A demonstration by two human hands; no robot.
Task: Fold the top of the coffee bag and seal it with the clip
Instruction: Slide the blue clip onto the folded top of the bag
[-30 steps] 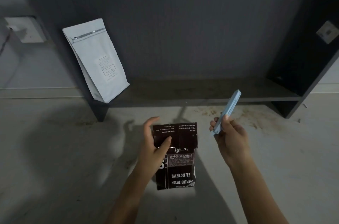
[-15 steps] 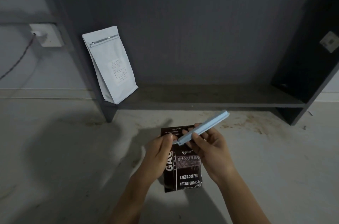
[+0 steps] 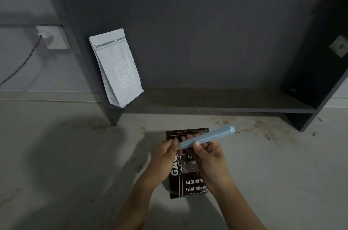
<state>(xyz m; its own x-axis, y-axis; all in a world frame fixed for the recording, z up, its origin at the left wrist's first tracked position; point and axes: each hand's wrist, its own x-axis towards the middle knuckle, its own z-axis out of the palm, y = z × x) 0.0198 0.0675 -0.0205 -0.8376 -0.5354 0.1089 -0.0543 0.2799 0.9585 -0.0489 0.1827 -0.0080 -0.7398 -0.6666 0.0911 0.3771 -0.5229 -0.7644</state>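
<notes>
Looking down from my head, I see the dark coffee bag (image 3: 188,182) lying flat on the grey floor (image 3: 75,163), its top folded over; my left hand (image 3: 165,156) pinches the bag's top left edge; my right hand (image 3: 209,156) pinches the near end of the long blue clip (image 3: 207,137), thumb on it, fingers behind; the clip slants up to the right, over the fold; a white bag (image 3: 116,67) leans in the left corner of a dark shelf (image 3: 216,103), well apart from my hands.

Clip (image 3: 207,138) lies over coffee bag (image 3: 188,182); pouch (image 3: 116,67) behind, left.
</notes>
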